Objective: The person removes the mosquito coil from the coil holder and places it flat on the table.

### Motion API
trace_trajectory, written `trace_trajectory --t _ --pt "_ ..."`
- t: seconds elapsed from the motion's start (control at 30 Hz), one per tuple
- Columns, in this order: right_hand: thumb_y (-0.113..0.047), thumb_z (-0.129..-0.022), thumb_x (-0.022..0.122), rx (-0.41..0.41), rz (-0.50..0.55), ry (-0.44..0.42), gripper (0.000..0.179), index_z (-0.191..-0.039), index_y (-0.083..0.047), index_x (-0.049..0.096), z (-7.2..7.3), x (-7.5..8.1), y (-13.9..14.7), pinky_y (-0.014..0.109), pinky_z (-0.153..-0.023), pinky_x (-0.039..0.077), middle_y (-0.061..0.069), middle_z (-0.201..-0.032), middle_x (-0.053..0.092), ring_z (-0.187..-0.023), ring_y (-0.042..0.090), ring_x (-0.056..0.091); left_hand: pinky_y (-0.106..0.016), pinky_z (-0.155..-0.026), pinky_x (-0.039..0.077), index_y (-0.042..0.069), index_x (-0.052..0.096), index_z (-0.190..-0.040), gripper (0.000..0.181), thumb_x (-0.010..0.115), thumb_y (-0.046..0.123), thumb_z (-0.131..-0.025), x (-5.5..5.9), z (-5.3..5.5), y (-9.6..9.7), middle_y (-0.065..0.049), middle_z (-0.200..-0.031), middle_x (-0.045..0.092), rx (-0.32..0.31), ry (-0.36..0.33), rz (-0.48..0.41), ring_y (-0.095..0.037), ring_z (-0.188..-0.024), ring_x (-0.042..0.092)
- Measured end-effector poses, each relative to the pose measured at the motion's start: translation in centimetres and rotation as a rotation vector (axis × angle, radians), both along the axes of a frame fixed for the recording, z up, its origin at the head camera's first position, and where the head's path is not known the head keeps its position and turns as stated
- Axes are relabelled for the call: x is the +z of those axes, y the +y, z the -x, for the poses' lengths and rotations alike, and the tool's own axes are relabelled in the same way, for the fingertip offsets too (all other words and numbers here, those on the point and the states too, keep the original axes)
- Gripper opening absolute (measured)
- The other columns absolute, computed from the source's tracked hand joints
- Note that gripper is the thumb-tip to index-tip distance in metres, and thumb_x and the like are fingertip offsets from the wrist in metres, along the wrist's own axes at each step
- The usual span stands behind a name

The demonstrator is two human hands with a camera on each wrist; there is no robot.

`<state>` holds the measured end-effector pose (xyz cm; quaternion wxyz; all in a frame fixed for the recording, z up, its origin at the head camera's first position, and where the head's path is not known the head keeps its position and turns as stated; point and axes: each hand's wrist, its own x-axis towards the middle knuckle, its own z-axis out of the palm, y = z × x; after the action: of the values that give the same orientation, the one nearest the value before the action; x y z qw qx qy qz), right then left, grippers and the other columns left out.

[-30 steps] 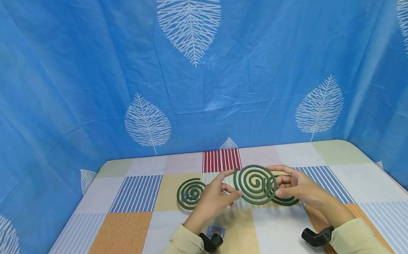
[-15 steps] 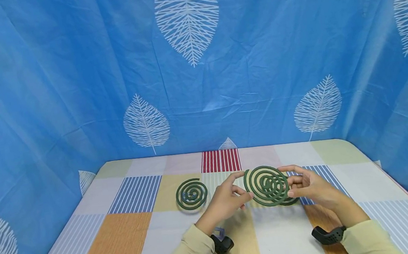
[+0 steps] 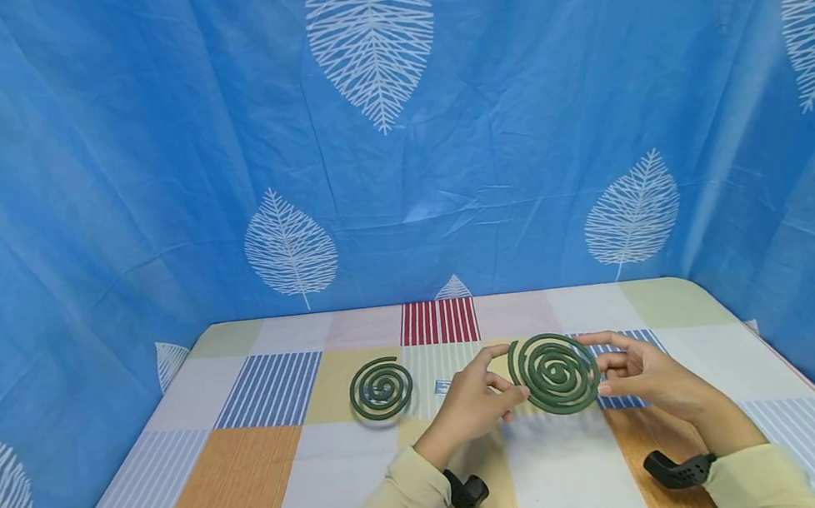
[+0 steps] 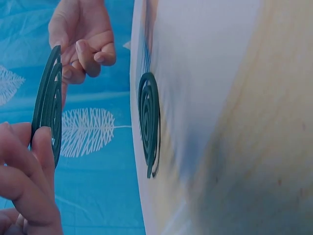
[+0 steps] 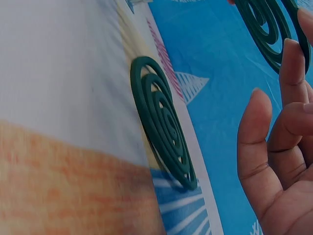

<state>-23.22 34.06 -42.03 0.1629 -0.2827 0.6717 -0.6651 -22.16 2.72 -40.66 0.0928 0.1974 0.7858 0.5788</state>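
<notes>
A green mosquito coil (image 3: 555, 371) is held up between my two hands, above the table. My left hand (image 3: 473, 404) pinches its left rim between thumb and finger. At its right rim, my right hand (image 3: 648, 373) pinches it the same way, the other fingers bent loosely. Beneath lies a second mosquito coil (image 4: 149, 122) on the tablecloth; the wrist views show a gap between the two. From the head view the lower coil is largely hidden behind the held one. Another mosquito coil (image 3: 381, 388) lies to the left, apart from both hands.
A patchwork-patterned cloth (image 3: 333, 463) covers the table. Blue curtain (image 3: 487, 153) with white leaf prints surrounds its back and sides. Black wrist devices (image 3: 468, 492) sit below both hands. A small blue-and-white patch (image 3: 441, 387) shows beside my left hand.
Both hands have moved right together, and slightly nearer, carrying the coil. It now overlaps the lower coil almost fully in the head view. The left coil stays put.
</notes>
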Motion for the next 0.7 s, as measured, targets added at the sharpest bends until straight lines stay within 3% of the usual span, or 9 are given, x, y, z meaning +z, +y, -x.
trace_trajectory --t 0.23,0.7 --pt "0.013 -0.104 0.055 0.014 0.011 -0.018 0.065 -0.151 -0.032 0.057 -0.1 -0.3 1.4 0.033 -0.088 0.061 -0.001 -0.112 0.074 -0.1 0.012 0.073 -0.022 -0.054 0.046 0.008 0.052 -0.158 0.067 0.08 0.013 -0.097 -0.2 -0.1 1.3 0.005 -0.082 0.075 0.005 -0.008 0.003 -0.03 -0.063 0.073" --pt "0.012 -0.104 0.056 -0.027 -0.018 -0.049 0.065 -0.149 -0.035 0.059 -0.2 -0.9 3.5 0.031 -0.089 0.061 -0.002 -0.113 0.072 -0.103 0.011 0.07 -0.023 -0.054 0.049 0.009 0.049 -0.16 0.066 0.077 0.012 -0.101 -0.7 -0.1 3.5 0.005 -0.086 0.073 -0.022 -0.045 -0.028 -0.026 -0.062 0.071"
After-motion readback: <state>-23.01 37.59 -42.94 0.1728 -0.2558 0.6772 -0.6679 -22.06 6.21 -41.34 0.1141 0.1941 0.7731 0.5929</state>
